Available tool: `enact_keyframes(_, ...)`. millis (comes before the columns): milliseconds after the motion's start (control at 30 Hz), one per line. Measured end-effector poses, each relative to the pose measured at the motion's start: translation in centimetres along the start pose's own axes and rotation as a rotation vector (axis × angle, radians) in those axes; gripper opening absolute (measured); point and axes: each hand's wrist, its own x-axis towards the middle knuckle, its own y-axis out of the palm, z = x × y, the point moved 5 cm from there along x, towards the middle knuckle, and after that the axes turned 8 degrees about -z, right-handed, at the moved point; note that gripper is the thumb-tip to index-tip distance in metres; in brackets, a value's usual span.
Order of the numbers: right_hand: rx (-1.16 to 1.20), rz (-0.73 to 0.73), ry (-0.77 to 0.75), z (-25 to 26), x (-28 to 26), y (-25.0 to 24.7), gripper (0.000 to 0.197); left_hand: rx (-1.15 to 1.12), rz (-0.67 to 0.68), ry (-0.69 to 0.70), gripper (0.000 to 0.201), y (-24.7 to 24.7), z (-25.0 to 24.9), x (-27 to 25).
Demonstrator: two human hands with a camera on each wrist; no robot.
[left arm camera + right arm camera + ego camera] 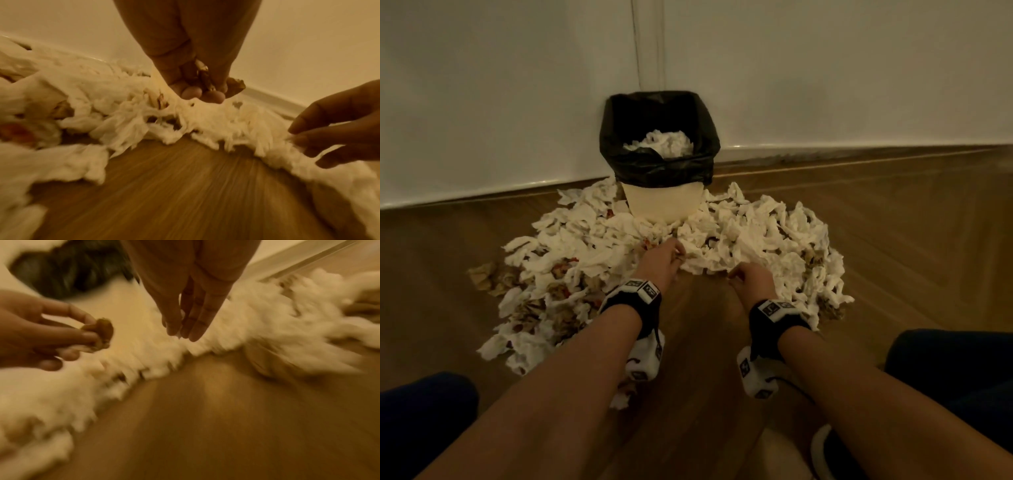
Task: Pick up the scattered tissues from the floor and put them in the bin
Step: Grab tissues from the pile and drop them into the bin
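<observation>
The tissues (739,236) lie in a heap on the floor (705,325) around the bin (662,202), some already inside it; the left hand (659,260) pinches a brown scrap (236,86); the right hand (751,277) pinches a white tissue (287,139) at the heap's edge.

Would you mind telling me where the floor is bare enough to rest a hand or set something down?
Bare wood floor lies between the forearms, bordered ahead by the tissues, and also far left and far right of the heap. It is crowded all around the bin, where the left hand and right hand work.
</observation>
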Motion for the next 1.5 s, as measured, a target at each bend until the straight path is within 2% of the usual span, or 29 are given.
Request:
enact_keyframes(67, 0.088, -0.079, -0.025, 2.4, 1.1, -1.8, 0.015, -0.077, -0.185, 0.034, 0.008, -2.3, -1.5, 1.1)
enact_keyframes(200, 0.325, -0.259, -0.096, 8.2, 3.5, -6.3, 0.011, -0.148, -0.629, 0.190, 0.011, -7.8, -5.1, 2.6)
enact_keyframes(300, 0.432, -0.335, -0.154, 12.8, 5.4, -9.6, 0.014, -0.177, -0.800, 0.206, 0.016, -11.5, -6.8, 3.8)
enact_keyframes(367, 0.443, -0.391, -0.215, 15.8, 6.7, -11.7, 0.014, -0.191, -0.828, 0.205, 0.021, -13.6, -7.7, 4.9)
enact_keyframes(467, 0.382, -0.419, -0.278, 19.5, 8.7, -13.5, 0.017, -0.166, -0.743, 0.170, 0.028, -15.6, -8.4, 6.9)
enact_keyframes(567, 0.289, -0.308, -0.283, 21.1, 10.5, -13.0, 0.022, -0.053, -0.589, 0.122, 0.033, -16.0, -8.1, 8.5)
enact_keyframes(700, 0.112, -0.173, -0.307, 20.6, 11.1, -10.5, 0.030, 0.021, -0.398, 0.059, 0.041, -14.8, -6.6, 9.5)
enact_keyframes(800, 0.110, -0.206, -0.266, 19.4, 11.0, -9.7, 0.029, -0.026, -0.416, 0.058, 0.039, -14.7, -6.3, 9.4)
enact_keyframes(967, 0.197, -0.347, -0.278, 18.2, 9.1, -9.9, 0.024, -0.108, -0.525, 0.188, 0.031, -15.4, -7.3, 7.9)
enact_keyframes(1067, 0.274, -0.327, -0.258, 16.8, 6.9, -9.0, 0.022, -0.106, -0.516, 0.211, 0.029, -14.7, -7.0, 6.1)
enact_keyframes(1167, 0.296, -0.253, -0.192, 14.6, 4.3, -6.4, 0.023, -0.081, -0.475, 0.158, 0.027, -12.9, -4.9, 3.6)
enact_keyframes(1300, 0.222, -0.121, -0.120, 11.5, 0.2, -1.6, 0.024, -0.013, -0.377, 0.004, 0.023, -9.7, 0.2, -1.1)
enact_keyframes(1400, 0.204, 0.047, -0.089, 9.5, -3.1, 2.1, 0.025, 0.087, -0.270, -0.121, 0.023, -7.8, 4.3, -4.6)
enact_keyframes(1500, 0.135, 0.233, -0.115, 8.5, -6.2, 5.4, 0.025, 0.149, -0.175, -0.181, 0.023, -7.3, 7.5, -8.1)
